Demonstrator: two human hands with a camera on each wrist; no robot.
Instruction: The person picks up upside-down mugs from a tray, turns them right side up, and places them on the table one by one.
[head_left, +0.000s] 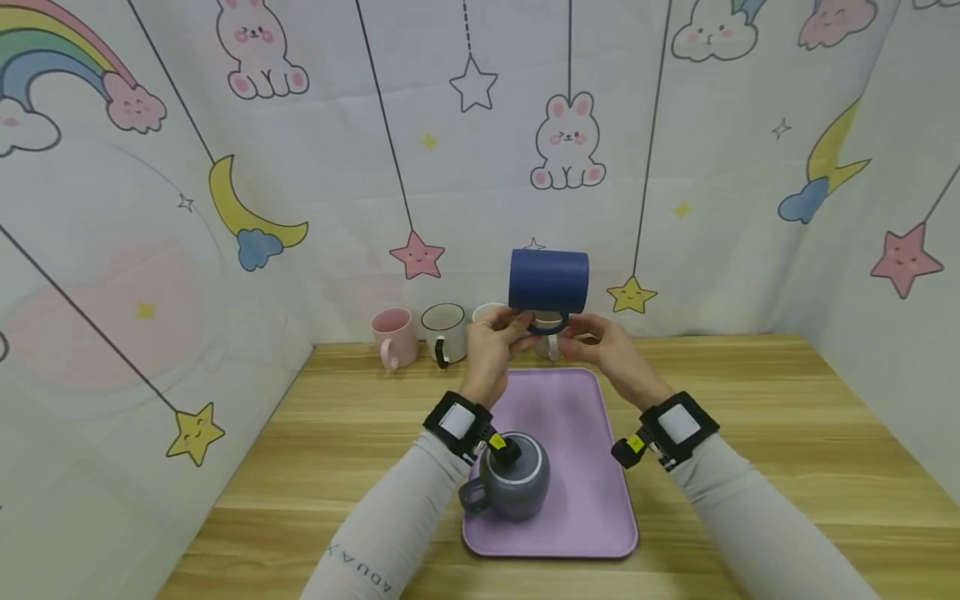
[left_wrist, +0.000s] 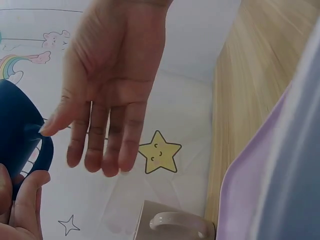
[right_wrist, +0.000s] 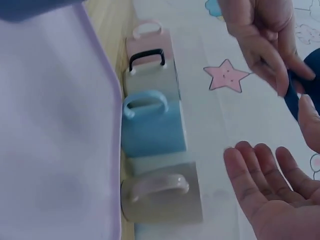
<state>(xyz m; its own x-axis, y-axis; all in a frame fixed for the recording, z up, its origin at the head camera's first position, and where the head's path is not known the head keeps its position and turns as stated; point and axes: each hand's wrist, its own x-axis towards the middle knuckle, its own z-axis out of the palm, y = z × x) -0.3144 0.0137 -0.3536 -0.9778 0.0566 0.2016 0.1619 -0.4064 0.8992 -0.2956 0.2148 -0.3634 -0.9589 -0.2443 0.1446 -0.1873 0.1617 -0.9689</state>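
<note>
A dark blue mug (head_left: 549, 280) is held in the air on its side, its handle downward. My left hand (head_left: 491, 348) grips the handle; in the right wrist view its fingers (right_wrist: 265, 57) curl at the handle. On the handle's other side is my right hand (head_left: 606, 346). Its four fingers (left_wrist: 115, 140) extend straight in the left wrist view, and its thumb touches the top of the handle. Below the hands, a dark grey mug (head_left: 516, 483) stands upside down on a purple tray (head_left: 592, 500), toward its front left.
Along the wall behind the tray stand a pink mug (head_left: 394, 333), a white mug with a black handle (head_left: 444, 333), a light blue mug (right_wrist: 154, 130) and a beige mug (right_wrist: 167, 197). A patterned cloth (head_left: 487, 167) hangs behind the wooden table (head_left: 750, 433).
</note>
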